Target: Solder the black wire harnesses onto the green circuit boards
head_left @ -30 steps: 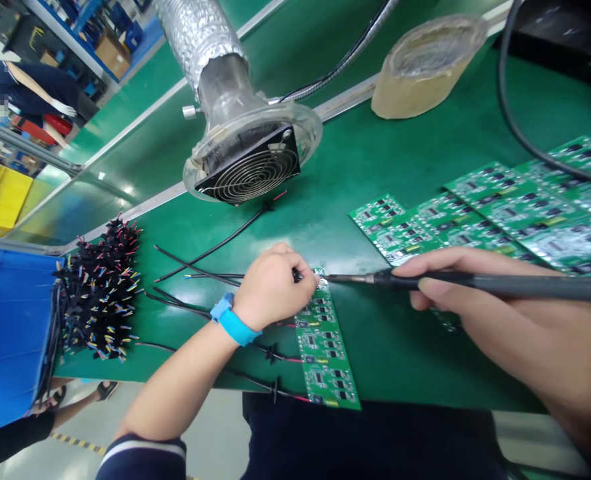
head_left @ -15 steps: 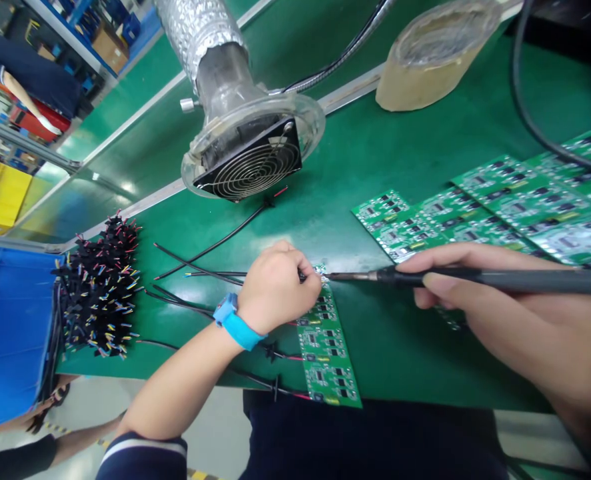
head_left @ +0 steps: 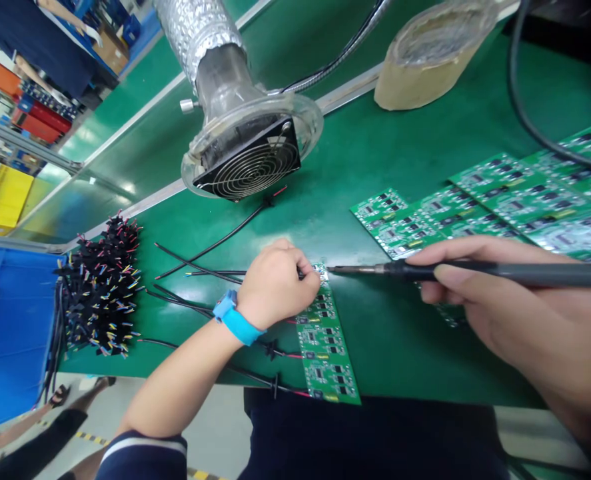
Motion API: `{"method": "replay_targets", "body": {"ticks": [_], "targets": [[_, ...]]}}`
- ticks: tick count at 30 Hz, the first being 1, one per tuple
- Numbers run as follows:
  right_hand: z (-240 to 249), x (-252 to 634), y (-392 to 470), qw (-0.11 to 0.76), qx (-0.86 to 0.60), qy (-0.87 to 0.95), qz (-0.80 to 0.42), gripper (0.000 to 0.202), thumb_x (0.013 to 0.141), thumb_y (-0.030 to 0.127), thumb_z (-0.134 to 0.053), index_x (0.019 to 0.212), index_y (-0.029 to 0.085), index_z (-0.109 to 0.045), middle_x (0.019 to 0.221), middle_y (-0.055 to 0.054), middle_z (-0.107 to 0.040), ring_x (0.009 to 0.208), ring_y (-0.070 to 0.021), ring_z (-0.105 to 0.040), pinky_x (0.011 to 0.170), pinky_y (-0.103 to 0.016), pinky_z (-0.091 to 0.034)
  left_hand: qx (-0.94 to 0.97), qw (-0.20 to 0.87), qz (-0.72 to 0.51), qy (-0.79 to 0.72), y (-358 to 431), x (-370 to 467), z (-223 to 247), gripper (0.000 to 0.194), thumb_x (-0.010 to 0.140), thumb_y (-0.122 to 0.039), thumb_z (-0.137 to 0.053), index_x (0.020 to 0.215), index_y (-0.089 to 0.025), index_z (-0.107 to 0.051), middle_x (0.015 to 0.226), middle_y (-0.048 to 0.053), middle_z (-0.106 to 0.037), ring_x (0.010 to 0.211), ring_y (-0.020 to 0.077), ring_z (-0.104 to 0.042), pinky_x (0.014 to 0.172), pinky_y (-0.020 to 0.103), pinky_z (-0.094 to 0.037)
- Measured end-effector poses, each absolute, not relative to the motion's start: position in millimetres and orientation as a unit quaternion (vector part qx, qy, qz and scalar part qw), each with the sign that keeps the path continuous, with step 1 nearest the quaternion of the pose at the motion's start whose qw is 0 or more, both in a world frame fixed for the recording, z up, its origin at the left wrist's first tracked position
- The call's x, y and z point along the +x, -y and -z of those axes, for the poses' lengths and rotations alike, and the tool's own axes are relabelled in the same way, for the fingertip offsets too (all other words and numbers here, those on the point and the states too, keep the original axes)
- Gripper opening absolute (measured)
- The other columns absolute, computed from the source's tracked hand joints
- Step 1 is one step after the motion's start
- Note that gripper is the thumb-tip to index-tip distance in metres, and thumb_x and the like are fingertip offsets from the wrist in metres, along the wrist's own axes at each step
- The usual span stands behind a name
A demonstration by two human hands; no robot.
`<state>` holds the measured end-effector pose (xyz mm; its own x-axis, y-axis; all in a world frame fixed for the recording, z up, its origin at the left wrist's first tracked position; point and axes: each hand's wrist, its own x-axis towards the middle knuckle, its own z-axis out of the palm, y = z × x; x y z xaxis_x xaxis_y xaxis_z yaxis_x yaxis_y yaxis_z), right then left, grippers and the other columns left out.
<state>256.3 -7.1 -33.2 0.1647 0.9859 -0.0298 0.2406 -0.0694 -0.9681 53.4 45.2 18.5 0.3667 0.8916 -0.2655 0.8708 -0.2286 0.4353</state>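
My left hand, with a blue band at the wrist, pinches a black cable at the top end of a green circuit board strip. The cable's tip is hidden by my fingers. In my right hand is a dark soldering iron, its metal tip beside the strip's upper end, close to my left fingertips. Black cables with red leads run to the strip's lower sections. Further cables lie to the left, partly under my left hand and forearm.
A fan-fronted fume extractor hangs over the middle. Cable bundles and a blue bin are left. More circuit boards lie right, behind my right hand. A tan holder stands behind; people are at upper and lower left.
The iron's tip has moved slightly up and right, away from the strip, along with my right hand. My left hand has barely shifted. The people at the left have moved.
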Motion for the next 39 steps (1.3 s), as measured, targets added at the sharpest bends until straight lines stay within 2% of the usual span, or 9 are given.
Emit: {"method": "replay_targets", "body": {"ticks": [3, 9, 19, 25, 31, 39], "targets": [[28, 256, 5, 0.456, -0.593, 0.523, -0.410, 0.021, 0.077, 0.042, -0.056, 0.084, 0.025, -0.065, 0.059, 0.001, -0.058, 0.049, -0.0128, -0.050, 0.043, -0.027, -0.040, 0.785, 0.263, -0.019, -0.560, -45, 54, -19, 0.013, 0.074, -0.014, -0.056, 0.061, -0.016, -0.057, 0.073, 0.003, -0.057, 0.076, 0.0158, -0.055, 0.073, 0.029, -0.045], [18, 252, 0, 0.441, -0.585, 0.569, -0.374, 0.020, 0.077, 0.040, -0.052, 0.080, 0.026, -0.066, 0.058, 0.002, -0.060, 0.049, -0.0142, -0.053, 0.053, -0.030, -0.048, 0.795, 0.249, -0.012, -0.554, -43, 55, -21, 0.014, 0.076, -0.014, -0.055, 0.063, -0.016, -0.057, 0.074, 0.003, -0.057, 0.075, 0.0155, -0.055, 0.071, 0.028, -0.045], [17, 251, 0, 0.422, -0.595, 0.586, -0.353, 0.021, 0.077, 0.042, -0.051, 0.079, 0.027, -0.065, 0.060, 0.003, -0.062, 0.051, -0.0139, -0.055, 0.050, -0.029, -0.046, 0.802, 0.232, -0.001, -0.550, -44, 54, -20, 0.015, 0.080, -0.018, -0.054, 0.066, -0.015, -0.058, 0.075, 0.003, -0.058, 0.072, 0.0146, -0.054, 0.067, 0.027, -0.043], [16, 252, -1, 0.421, -0.596, 0.588, -0.350, 0.023, 0.076, 0.044, -0.050, 0.078, 0.027, -0.065, 0.059, 0.003, -0.062, 0.050, -0.0152, -0.055, 0.051, -0.031, -0.046, 0.775, 0.264, 0.020, -0.574, -52, 54, -21, 0.014, 0.076, -0.020, -0.057, 0.063, -0.015, -0.060, 0.074, 0.002, -0.058, 0.058, 0.0105, -0.049, 0.058, 0.025, -0.042], [12, 250, -1, 0.422, -0.590, 0.592, -0.351, 0.021, 0.075, 0.043, -0.051, 0.076, 0.027, -0.065, 0.057, 0.003, -0.061, 0.046, -0.0150, -0.054, 0.045, -0.029, -0.044, 0.767, 0.288, 0.039, -0.573, -59, 55, -22, 0.015, 0.074, -0.021, -0.058, 0.059, -0.016, -0.060, 0.070, 0.002, -0.060, 0.060, 0.0125, -0.051, 0.060, 0.026, -0.042], [15, 252, 4, 0.442, -0.581, 0.586, -0.353, 0.016, 0.078, 0.038, -0.052, 0.080, 0.029, -0.065, 0.059, 0.003, -0.061, 0.049, -0.0136, -0.053, 0.049, -0.029, -0.045, 0.753, 0.309, 0.074, -0.576, -64, 58, -25, 0.018, 0.072, -0.022, -0.059, 0.055, -0.016, -0.059, 0.062, 0.001, -0.059, 0.054, 0.0119, -0.049, 0.055, 0.026, -0.039]]}}
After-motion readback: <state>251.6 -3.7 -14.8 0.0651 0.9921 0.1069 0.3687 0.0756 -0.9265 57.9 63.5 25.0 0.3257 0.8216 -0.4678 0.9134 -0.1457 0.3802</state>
